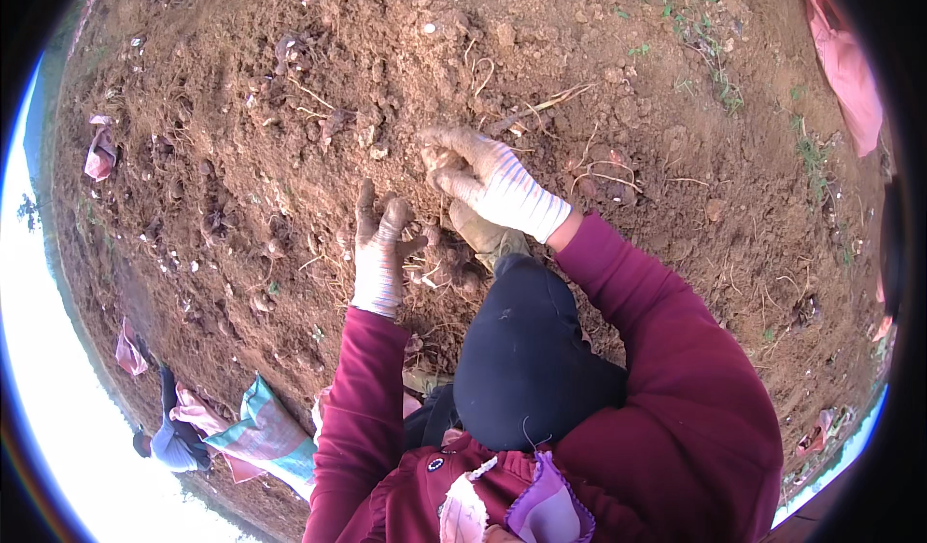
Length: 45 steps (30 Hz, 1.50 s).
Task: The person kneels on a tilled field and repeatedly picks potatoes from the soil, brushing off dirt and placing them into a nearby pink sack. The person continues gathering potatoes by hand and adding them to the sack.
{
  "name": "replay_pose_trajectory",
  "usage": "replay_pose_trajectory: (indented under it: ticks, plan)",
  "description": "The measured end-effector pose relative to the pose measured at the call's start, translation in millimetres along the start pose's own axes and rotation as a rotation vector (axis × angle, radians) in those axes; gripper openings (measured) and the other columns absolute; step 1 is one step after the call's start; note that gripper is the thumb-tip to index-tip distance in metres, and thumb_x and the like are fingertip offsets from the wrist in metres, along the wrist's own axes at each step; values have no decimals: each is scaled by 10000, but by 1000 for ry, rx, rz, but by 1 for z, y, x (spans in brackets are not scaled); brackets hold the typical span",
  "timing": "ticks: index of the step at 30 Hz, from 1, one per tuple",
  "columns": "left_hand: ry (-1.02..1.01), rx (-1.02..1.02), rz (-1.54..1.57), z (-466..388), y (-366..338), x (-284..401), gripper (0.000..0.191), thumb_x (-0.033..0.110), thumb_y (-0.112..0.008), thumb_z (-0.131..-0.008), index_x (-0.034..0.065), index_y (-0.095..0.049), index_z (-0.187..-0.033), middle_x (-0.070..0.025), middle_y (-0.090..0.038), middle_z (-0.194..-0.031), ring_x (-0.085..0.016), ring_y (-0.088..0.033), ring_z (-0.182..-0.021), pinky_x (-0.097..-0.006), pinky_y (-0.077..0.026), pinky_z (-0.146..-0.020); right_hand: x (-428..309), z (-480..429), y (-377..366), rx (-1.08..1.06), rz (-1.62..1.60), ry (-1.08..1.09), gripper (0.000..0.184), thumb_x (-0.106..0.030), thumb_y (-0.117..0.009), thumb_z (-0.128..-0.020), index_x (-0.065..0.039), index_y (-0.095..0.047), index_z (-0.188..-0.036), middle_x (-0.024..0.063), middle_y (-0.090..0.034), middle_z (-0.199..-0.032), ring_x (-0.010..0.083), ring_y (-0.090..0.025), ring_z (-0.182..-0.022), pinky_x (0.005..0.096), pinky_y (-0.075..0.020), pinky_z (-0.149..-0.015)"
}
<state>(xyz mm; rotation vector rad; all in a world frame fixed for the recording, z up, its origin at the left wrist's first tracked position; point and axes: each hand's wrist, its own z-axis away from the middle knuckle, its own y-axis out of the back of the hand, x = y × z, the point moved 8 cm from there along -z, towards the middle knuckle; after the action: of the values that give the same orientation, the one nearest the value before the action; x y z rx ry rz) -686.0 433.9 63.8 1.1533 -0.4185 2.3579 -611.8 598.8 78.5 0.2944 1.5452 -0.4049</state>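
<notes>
My right hand [500,181], in a striped knit work glove with soiled fingers, pinches a small, soil-coated tuber [440,158] between thumb and fingers, above the loose brown soil. To its left, my left hand [380,253] wears a matching glove. Its fingers are spread and nothing shows between them. Beside that hand lies a cluster of dirty tubers [463,276] with stringy roots, partly hidden by my hand and leg. My muddy shoe [484,233] is just below my right hand.
Clumps of tubers [216,224] lie scattered leftward. More roots [612,174] lie to the right. Pink sacks [840,72] rest at the field's edges. At lower left, a person [174,442] bends near a green-and-white striped sack [264,427]. My bent knee [536,355] occupies the lower middle.
</notes>
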Motion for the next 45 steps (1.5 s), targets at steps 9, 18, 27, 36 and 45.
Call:
replay_pose_trajectory:
  ticks: [9, 18, 27, 36, 45]
  plan:
    - [254, -14, 527, 5, 23, -51, 244, 306, -622, -939, 82, -646, -1033, -53, -641, -873, -187, -596, -731, -320, -481, -613, 54, 9, 143, 45, 1123, -472, 305, -251, -616, -906, -85, -659, -1158, 186, -692, -1023, 323, -661, -1011, 422, -520, -894]
    - [328, 94, 479, 30, 45, -80, 387, 75, -489, -885, 40, -539, -1267, -118, -626, -818, -281, -619, -758, -413, -520, -623, 152, 55, 111, -389, 1233, -512, 573, -344, -669, -862, -176, -512, -1386, 188, -451, -1434, 370, -595, -1167, 434, -485, -990]
    - [297, -29, 444, 30, 41, -84, 401, 222, -553, -956, 32, -515, -1307, -79, -613, -804, -243, -625, -764, -391, -535, -647, 141, -14, 147, -122, 1461, -279, 487, -330, -712, -810, -126, -535, -1216, 175, -626, -1043, 366, -654, -912, 482, -516, -733]
    - [285, 85, 452, 34, 60, -81, 330, 178, -516, -972, 20, -537, -1260, -94, -626, -808, -218, -613, -689, -360, -538, -631, 91, -41, 254, 166, 1165, -368, 390, -355, -632, -878, -105, -612, -1176, 168, -672, -1088, 322, -681, -838, 440, -535, -727]
    - [337, -47, 491, 25, 20, -83, 350, 216, -559, -946, 42, -560, -1250, -70, -621, -816, -248, -631, -754, -392, -535, -672, 139, -5, 221, -29, 1234, -431, 476, -339, -706, -840, -1, -583, -1152, 257, -681, -986, 436, -647, -964, 480, -514, -818]
